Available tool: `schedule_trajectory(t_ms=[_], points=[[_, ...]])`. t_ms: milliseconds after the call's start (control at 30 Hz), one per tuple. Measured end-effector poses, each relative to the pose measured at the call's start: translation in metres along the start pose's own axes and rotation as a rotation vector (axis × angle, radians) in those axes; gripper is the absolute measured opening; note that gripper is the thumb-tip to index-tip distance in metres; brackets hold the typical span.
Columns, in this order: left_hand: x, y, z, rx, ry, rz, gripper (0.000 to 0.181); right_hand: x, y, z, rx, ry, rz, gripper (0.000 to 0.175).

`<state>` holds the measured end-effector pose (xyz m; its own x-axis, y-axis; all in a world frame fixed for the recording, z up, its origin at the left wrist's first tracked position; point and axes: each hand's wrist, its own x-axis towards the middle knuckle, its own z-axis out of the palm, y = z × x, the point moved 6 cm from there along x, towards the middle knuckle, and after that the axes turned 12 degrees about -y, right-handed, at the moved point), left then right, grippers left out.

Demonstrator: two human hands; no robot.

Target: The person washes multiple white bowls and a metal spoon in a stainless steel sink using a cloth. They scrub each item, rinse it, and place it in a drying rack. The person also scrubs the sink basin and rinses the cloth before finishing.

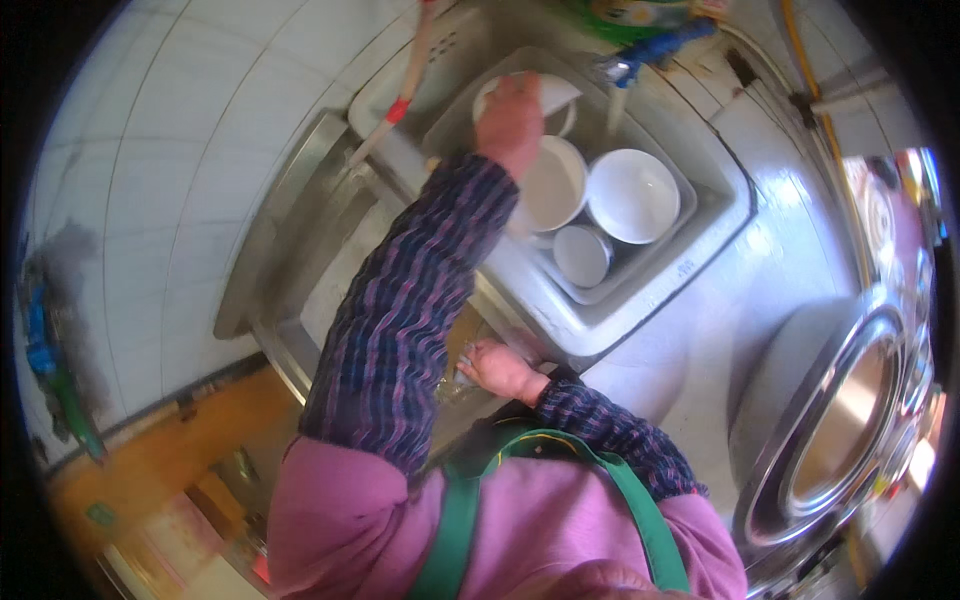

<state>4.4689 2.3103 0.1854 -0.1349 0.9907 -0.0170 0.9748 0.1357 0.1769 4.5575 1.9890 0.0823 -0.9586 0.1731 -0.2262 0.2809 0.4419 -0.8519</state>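
Observation:
My left hand (511,124) reaches into a clear plastic tub (686,196), its fingers on a tilted white dish (559,91). Beside and below it in the tub are a white bowl with a pale inside (556,184), a wider white bowl (634,196) and a small white cup (582,256). The tub stands in a sink basin (574,334). My right hand (501,369), nearer my body, is closed around a small pale thing (465,369) over the lower metal sink (487,412); blur hides what it is. Part of that sink lies behind my left sleeve.
A blue-handled tap (651,51) stands behind the tub. A hose with a red band (396,111) hangs at the upper left, beside the tiled wall (217,142). Large round metal pots (795,390) stand on the counter at right. A green package (630,16) lies behind the sink.

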Motion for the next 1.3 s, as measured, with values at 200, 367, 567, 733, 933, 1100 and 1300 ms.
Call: schedule_trajectory(t_ms=[200,367,567,733,933,1100,1300], points=[[-0.011,-0.023,0.002,-0.081,0.068,-0.104,0.035,0.003,0.010,0.017,0.012,0.054,-0.037,0.040],[-0.093,-0.099,-0.027,-0.573,0.411,0.140,0.041,0.007,0.006,0.015,-0.215,-0.082,0.020,0.026],[-0.321,-0.303,0.099,-0.359,-0.069,-0.616,0.035,0.019,0.022,0.010,0.057,-0.134,0.470,0.039],[-0.414,-0.309,0.223,-0.069,-0.077,-0.787,0.064,0.035,0.037,0.006,0.204,0.038,0.574,0.054],[-0.421,-0.337,0.261,-0.454,-0.424,-0.914,0.044,0.047,0.027,0.010,0.757,0.052,0.389,0.049],[-0.436,-0.325,0.288,-0.486,-0.591,-0.702,0.027,0.059,0.022,-0.003,0.568,0.040,0.412,0.041],[-0.436,-0.292,0.274,-0.392,-0.555,-0.608,0.032,0.082,0.027,-0.022,0.098,0.104,0.422,0.042]])
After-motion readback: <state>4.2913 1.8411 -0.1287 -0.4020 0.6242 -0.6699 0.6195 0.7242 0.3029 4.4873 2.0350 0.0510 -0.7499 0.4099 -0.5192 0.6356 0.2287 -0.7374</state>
